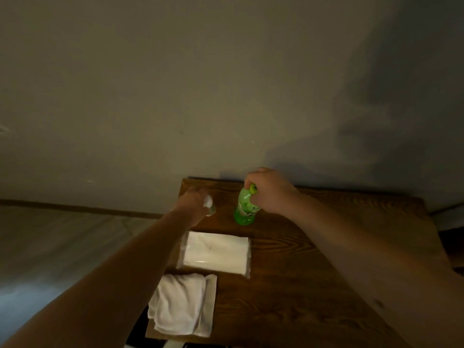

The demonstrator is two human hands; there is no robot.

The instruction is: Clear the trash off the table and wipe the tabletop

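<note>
At the far edge of the wooden table (288, 285), the right hand (270, 192) is gripping the green bottle (244, 207) by its cap end, while the left hand (193, 202) is closing around a small clear bottle (210, 207). Both are probably light, smooth plastic, so holding near the neck seems safest.

right hand (270, 190) grips green bottle (244, 208); left hand (194, 205) holds clear bottle (209, 205).
</note>
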